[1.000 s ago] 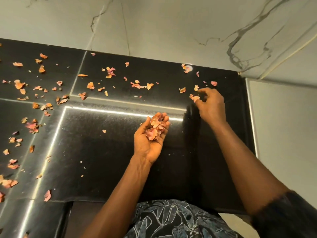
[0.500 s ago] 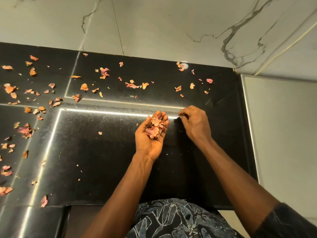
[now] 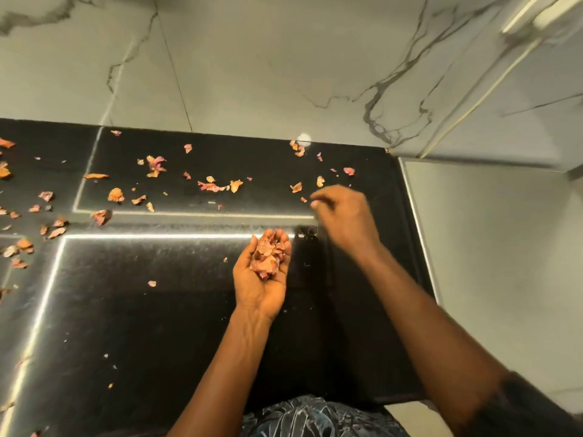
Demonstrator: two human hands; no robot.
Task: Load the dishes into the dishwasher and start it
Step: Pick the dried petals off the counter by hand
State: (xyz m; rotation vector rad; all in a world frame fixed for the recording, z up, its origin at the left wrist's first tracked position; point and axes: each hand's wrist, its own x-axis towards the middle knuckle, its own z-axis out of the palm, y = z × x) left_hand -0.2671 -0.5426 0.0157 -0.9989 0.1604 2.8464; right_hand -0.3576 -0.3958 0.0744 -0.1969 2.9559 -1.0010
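The left hand [image 3: 260, 287] lies palm up over the middle of the desk [image 3: 157, 310], its fingers cupped round a heap of petals [image 3: 268, 258]. The petals are dry, crumpled flakes in pink and orange. The right hand [image 3: 344, 216] is blurred, knuckles up toward the far right corner, fingertips drawn together; I cannot tell whether they pinch a flake. Loose petals [image 3: 116, 194] of the same colours are strewn along the far edge and left side of the glossy black desk, below a veined marble wall [image 3: 252, 74].
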